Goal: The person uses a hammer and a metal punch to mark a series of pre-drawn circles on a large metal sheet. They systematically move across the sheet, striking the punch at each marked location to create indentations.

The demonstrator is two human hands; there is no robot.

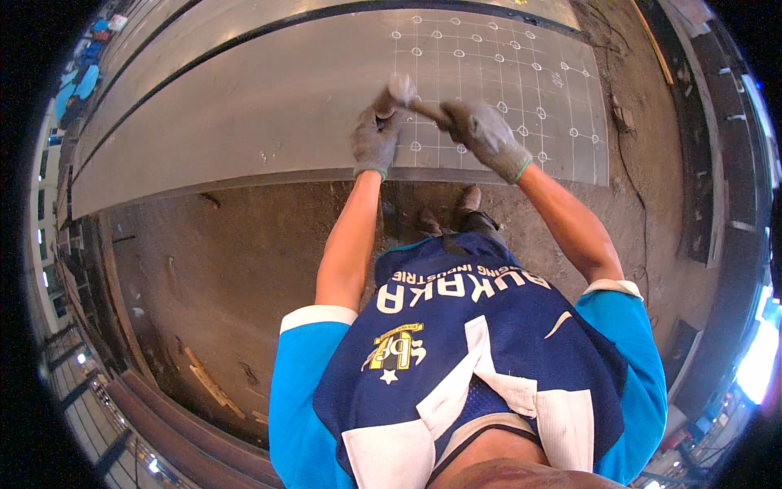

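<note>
My right hand (482,133), in a grey knit glove with a green cuff edge, is closed round the wooden handle of a hammer (428,110). The hammer's head, blurred by motion, is over the top of my left hand (377,143). That hand wears a matching glove, and its fingers are curled closed; whatever they grip is hidden by the hammer head and the fingers. Both hands are above a large grey steel plate (244,114), near its front edge. White chalk lines form a grid on the plate's right part, with small circles (502,107) at many crossings.
A second long plate (204,28) lies beyond a dark gap. My boots (470,198) stand on brown, dirty ground at the plate's front edge. Wood strips (213,383) lie at lower left. A thin cable (623,163) runs past the right end, near steel beams (700,147).
</note>
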